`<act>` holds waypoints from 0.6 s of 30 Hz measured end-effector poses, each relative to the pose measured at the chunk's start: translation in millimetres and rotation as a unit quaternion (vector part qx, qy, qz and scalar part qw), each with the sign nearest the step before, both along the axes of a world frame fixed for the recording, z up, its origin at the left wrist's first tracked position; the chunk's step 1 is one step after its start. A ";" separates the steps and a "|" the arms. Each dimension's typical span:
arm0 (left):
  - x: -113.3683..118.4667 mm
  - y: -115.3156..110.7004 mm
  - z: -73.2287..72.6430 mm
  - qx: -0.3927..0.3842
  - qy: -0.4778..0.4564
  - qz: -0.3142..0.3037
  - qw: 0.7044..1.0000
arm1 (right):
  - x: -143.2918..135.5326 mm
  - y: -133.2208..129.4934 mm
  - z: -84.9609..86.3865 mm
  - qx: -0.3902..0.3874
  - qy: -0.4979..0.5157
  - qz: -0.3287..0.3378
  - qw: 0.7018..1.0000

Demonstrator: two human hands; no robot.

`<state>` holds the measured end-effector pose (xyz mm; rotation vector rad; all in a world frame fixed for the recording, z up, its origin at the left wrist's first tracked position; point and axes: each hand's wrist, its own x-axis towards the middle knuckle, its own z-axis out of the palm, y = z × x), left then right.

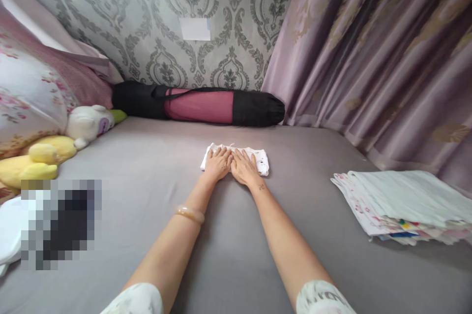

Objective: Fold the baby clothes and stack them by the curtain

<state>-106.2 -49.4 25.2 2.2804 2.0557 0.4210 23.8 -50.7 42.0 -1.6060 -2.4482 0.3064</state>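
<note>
A small folded white cloth (pixel 262 160) with dark specks lies flat on the grey sheet near the middle of the view. My left hand (pixel 218 162) rests palm down on its left half, fingers spread and pointing away from me. Beside it, my right hand (pixel 244 165) lies palm down on the middle and right part, also with fingers apart. The two hands touch or nearly touch at the thumbs. They cover much of the cloth.
A stack of folded cloths (pixel 413 201) sits at the right. Across the back lies a long black and pink bag (pixel 199 106) against the wall. Plush toys (pixel 88 123) and a floral pillow (pixel 29 102) are at the left, near a blurred dark object (pixel 70 220).
</note>
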 end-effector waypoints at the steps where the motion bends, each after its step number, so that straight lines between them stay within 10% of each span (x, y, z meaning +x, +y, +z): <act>1: 0.0 -0.1 0.1 -0.004 -0.003 0.003 1.000 | 0.1 0.8 -0.5 -0.003 0.000 0.000 1.000; 18: -5.7 4.0 0.2 -0.028 -0.022 0.074 0.997 | 5.9 11.9 -7.0 -0.020 -0.016 -0.046 0.999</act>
